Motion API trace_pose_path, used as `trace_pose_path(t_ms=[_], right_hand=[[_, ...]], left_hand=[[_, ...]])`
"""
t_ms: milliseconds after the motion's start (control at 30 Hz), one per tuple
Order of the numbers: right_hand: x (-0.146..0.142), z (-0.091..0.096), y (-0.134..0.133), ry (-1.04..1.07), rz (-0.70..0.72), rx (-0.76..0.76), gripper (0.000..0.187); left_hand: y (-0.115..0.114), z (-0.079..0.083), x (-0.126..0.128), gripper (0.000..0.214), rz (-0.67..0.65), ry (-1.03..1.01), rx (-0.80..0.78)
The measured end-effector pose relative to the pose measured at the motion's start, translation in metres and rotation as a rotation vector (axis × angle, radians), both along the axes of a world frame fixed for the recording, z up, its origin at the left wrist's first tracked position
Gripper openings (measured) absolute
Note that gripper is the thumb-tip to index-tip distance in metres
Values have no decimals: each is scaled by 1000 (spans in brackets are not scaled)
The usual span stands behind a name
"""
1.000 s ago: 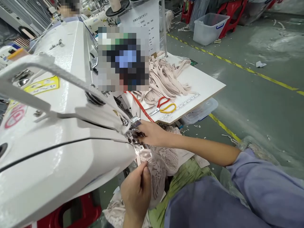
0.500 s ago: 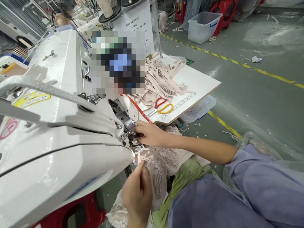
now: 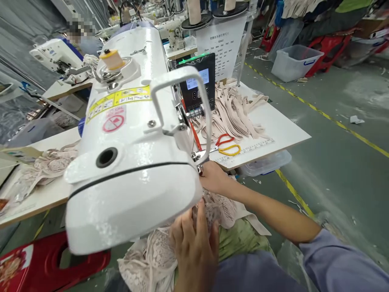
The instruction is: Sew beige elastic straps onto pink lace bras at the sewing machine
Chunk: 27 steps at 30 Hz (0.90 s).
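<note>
A big white sewing machine [image 3: 130, 162] fills the middle of the view, its head end toward me. Pale pink lace fabric [image 3: 152, 259] hangs from under that head down onto my lap. My left hand [image 3: 194, 243] lies on the lace just below the head, fingers together and pressed into the cloth. My right hand [image 3: 214, 178] reaches in from the right to the needle area. Its fingers are hidden behind the machine head, so I cannot tell what they hold.
On the white table [image 3: 282, 125] lie red and yellow scissors [image 3: 226, 146] and a heap of beige straps [image 3: 234, 113] by a black control panel [image 3: 197, 87]. More lace [image 3: 51, 166] lies left. A red stool [image 3: 39, 259] stands below. Another person sits at the far left.
My head has risen and turned, so the machine head now hides the needle and my right fingers. My left hand has shifted from a pinch at the lace's edge to lying on the lace.
</note>
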State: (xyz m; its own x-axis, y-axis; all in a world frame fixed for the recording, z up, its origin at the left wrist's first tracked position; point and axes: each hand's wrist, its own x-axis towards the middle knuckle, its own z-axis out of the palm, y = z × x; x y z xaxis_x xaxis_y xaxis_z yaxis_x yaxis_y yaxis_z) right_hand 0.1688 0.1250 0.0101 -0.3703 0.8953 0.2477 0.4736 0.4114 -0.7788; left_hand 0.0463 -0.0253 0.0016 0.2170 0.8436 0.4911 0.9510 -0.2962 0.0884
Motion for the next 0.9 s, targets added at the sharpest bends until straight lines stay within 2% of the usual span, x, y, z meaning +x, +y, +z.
trace_pose_path(t_ms=[233, 400, 600, 767, 833, 900], right_hand=[[-2, -1, 2, -9, -12, 33, 10], [-2, 2, 1, 27, 2, 2, 11], [-2, 0, 1, 81, 13, 19, 21], [-3, -9, 2, 92, 5, 78, 20], [-2, -10, 1, 111, 8, 99, 19], [-2, -11, 0, 143, 8, 114, 19]], left_hand=[[5, -2, -4, 45, -25, -23, 12], [8, -3, -4, 47, -34, -32, 26], [5, 0, -3, 41, -22, -46, 3], [7, -1, -24, 36, -62, -134, 77], [11, -5, -37, 33, -2, -213, 89], [16, -9, -47, 31, 100, -328, 20]])
